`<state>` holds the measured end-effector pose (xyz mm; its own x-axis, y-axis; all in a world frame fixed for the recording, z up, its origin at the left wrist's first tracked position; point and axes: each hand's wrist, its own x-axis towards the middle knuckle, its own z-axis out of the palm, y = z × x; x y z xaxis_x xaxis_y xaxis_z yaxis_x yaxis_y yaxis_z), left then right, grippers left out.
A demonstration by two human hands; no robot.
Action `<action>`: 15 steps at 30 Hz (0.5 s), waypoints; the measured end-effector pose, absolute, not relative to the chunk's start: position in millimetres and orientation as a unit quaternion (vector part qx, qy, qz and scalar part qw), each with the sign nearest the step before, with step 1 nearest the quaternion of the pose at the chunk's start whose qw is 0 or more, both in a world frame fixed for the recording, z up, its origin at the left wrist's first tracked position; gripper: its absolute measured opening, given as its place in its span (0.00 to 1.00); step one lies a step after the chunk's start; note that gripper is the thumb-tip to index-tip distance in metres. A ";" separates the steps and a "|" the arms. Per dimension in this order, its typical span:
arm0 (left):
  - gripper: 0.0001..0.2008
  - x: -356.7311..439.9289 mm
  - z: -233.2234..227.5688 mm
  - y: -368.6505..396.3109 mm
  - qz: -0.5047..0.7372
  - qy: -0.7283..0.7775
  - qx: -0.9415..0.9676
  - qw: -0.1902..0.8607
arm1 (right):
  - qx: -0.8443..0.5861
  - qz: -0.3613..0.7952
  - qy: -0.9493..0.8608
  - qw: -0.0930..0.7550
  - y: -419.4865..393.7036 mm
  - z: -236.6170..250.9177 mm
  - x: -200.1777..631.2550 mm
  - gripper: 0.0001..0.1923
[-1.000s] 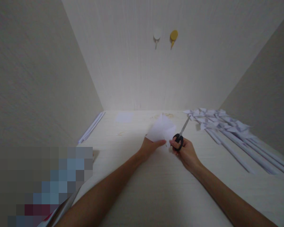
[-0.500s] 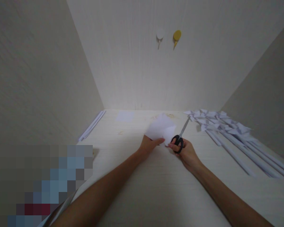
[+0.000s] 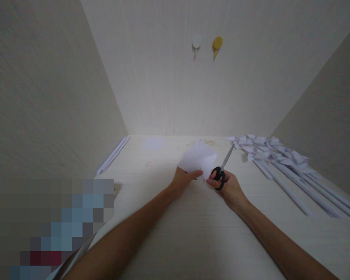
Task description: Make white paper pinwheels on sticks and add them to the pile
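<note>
A white sheet of paper (image 3: 198,155) is turned cornerwise above the table in front of me. My left hand (image 3: 184,178) grips its near left edge, thumb on top and fingers underneath. Black-handled scissors (image 3: 226,156) are in my right hand (image 3: 231,189), with fingers through the handle loops. Their blades look closed and point up and away, to the right of the paper. The fingertips of my right hand are at the sheet's near right corner and seem to touch it. A short dark line, perhaps a slit, shows on the paper near my left thumb.
On the right lie several folded white paper shapes (image 3: 268,149) with long white paper tubes (image 3: 291,188). A flat white sheet (image 3: 153,143) lies at the back, and more tubes (image 3: 113,155) rest along the left wall. White (image 3: 196,41) and yellow (image 3: 217,42) hooks hang on the back wall.
</note>
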<state>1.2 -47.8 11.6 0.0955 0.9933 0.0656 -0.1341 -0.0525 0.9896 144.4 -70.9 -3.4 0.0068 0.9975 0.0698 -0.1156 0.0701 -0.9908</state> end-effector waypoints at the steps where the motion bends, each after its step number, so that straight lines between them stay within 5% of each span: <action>1: 0.16 1.2 11.8 -47.9 0.518 0.429 0.507 0.539 | -0.453 0.511 -0.485 0.545 -71.1 -2.8 144.3 0.11; 15: 0.13 1.3 15.8 -50.5 0.531 0.437 0.449 0.571 | -0.455 0.498 -0.499 0.543 -73.8 1.7 142.2 0.11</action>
<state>1.3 -50.5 15.8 0.0543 0.9983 -0.0233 -0.2132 0.0344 0.9764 142.2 -73.8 1.7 0.0048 0.9960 0.0892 -0.0873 0.0893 -0.9922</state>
